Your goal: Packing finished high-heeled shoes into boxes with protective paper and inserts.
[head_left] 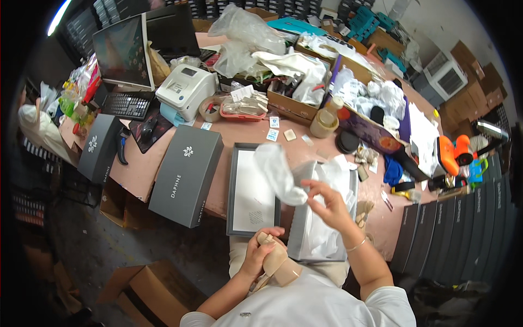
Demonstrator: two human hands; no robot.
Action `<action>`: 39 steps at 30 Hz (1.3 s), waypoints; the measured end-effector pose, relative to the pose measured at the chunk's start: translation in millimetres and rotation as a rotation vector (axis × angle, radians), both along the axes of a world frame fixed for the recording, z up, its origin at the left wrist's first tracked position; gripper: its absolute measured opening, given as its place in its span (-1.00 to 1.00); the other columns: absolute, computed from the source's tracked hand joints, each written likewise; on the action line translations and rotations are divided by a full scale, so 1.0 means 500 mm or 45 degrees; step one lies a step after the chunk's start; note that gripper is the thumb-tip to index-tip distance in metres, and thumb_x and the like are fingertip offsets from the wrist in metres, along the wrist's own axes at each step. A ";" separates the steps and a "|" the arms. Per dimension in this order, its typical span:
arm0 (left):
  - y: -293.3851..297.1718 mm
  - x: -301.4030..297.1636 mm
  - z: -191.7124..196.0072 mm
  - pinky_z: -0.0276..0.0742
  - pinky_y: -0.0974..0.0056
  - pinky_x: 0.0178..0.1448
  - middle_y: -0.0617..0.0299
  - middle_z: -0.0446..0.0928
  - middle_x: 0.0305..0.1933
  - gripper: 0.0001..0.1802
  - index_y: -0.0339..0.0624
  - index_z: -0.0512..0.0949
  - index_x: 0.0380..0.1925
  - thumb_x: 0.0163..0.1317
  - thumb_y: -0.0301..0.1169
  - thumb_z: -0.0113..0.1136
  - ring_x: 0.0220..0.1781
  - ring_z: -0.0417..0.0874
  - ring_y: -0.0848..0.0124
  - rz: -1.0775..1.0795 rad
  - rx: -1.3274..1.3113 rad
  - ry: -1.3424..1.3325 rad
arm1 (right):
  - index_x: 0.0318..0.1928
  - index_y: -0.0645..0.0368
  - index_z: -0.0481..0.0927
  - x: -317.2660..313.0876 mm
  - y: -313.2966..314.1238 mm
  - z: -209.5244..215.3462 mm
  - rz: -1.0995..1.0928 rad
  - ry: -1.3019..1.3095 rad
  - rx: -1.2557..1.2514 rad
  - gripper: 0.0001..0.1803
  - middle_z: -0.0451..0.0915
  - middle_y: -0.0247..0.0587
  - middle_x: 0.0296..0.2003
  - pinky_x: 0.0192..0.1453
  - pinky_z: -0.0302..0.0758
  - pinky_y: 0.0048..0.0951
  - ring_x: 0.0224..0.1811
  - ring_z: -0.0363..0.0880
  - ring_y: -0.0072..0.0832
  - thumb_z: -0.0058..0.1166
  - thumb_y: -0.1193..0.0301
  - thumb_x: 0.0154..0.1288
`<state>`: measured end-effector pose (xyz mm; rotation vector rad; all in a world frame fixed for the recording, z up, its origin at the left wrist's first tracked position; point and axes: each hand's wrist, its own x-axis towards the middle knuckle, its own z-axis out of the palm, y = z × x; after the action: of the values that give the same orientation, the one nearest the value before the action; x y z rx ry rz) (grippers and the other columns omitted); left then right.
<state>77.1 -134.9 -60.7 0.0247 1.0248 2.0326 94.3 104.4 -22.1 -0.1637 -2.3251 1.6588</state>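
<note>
A long white ceiling tube light is glowing at the upper left, lighting the scene evenly. Shadows are staying soft. Fisheye bending is warping the edges, corners are going black, and the raised right hand is perhaps blurring slightly.

A long pinkish-brown worktop runs across a crowded storeroom with a dark grey concrete floor. A white fluorescent tube light glows overhead, and brown cardboard cartons stack against the pale wall.

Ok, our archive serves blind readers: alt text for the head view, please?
Seen from above, a person's left hand grips a beige shoe while the right hand lifts white tissue paper over an open grey shoebox at a cluttered pink table.
</note>
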 end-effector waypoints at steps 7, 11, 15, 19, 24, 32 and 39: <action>0.003 0.050 -0.004 0.51 0.38 -0.13 0.20 0.44 0.00 -0.50 -0.26 0.41 0.07 0.13 -0.32 0.22 -0.22 0.54 0.52 -0.130 -0.034 0.210 | -0.22 0.30 0.53 0.165 -0.102 0.008 0.145 -0.374 -0.359 -0.90 0.59 -0.36 -0.35 -0.05 0.47 -0.56 -0.24 0.51 -0.66 0.10 0.51 0.32; 0.012 0.067 0.027 0.47 0.44 -0.17 0.26 0.46 -0.21 -0.62 -0.23 0.44 -0.07 0.15 -0.32 0.22 -0.24 0.49 0.58 -0.157 -0.117 0.069 | -0.12 0.25 0.49 0.200 -0.107 -0.005 0.162 -0.365 -0.904 -0.81 0.55 -0.39 -0.32 -0.10 0.49 -0.61 -0.27 0.52 -0.68 0.15 0.47 0.32; 0.011 0.072 0.034 0.49 0.43 -0.15 0.25 0.47 -0.22 -0.63 -0.23 0.43 -0.09 0.14 -0.32 0.23 -0.25 0.50 0.55 -0.071 -0.170 0.038 | -0.03 0.23 0.45 0.236 -0.124 -0.009 0.095 -0.263 -0.842 -0.65 0.53 -0.35 -0.19 0.01 0.51 -0.57 -0.18 0.53 -0.64 0.28 0.50 0.22; 0.014 0.073 0.027 0.52 0.41 -0.13 0.22 0.48 -0.22 -0.61 -0.23 0.42 -0.07 0.14 -0.31 0.22 -0.24 0.53 0.52 -0.057 -0.172 0.015 | -0.06 0.24 0.51 0.241 -0.155 -0.012 -0.027 -0.226 -0.561 -0.69 0.55 -0.30 -0.15 -0.02 0.50 -0.53 -0.16 0.54 -0.57 0.28 0.54 0.19; 0.016 0.062 0.035 0.59 0.34 -0.15 0.10 0.55 -0.25 -0.57 -0.23 0.41 -0.05 0.13 -0.28 0.21 -0.26 0.61 0.43 -0.097 -0.169 -0.061 | -0.25 0.24 0.52 0.217 -0.123 -0.003 -0.078 -0.060 -0.257 -0.89 0.50 -0.10 0.03 0.18 0.38 -0.36 0.07 0.47 -0.40 0.18 0.54 0.24; 0.011 0.022 0.017 0.61 0.25 -0.17 0.01 0.52 -0.15 -0.49 -0.28 0.41 -0.05 0.08 -0.16 0.17 -0.27 0.64 0.30 -0.342 0.036 -0.026 | -0.42 0.16 0.42 0.221 -0.047 0.035 -0.032 0.262 -0.952 -0.82 0.48 0.11 0.16 0.45 0.12 -0.13 0.39 0.26 -0.15 0.16 0.48 0.26; 0.009 0.026 0.014 0.61 0.27 -0.14 0.04 0.53 -0.15 -0.48 -0.30 0.42 -0.05 0.07 -0.17 0.17 -0.25 0.65 0.31 -0.480 0.102 -0.056 | -0.54 0.18 0.40 0.226 -0.068 0.067 0.170 -0.138 0.489 -0.77 0.56 -0.03 0.03 0.36 0.22 -0.13 0.26 0.40 -0.15 0.22 0.50 0.11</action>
<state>90.0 -130.3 -53.8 0.1999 0.8395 1.7205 207.6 70.1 11.6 -0.0187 -2.7369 1.2496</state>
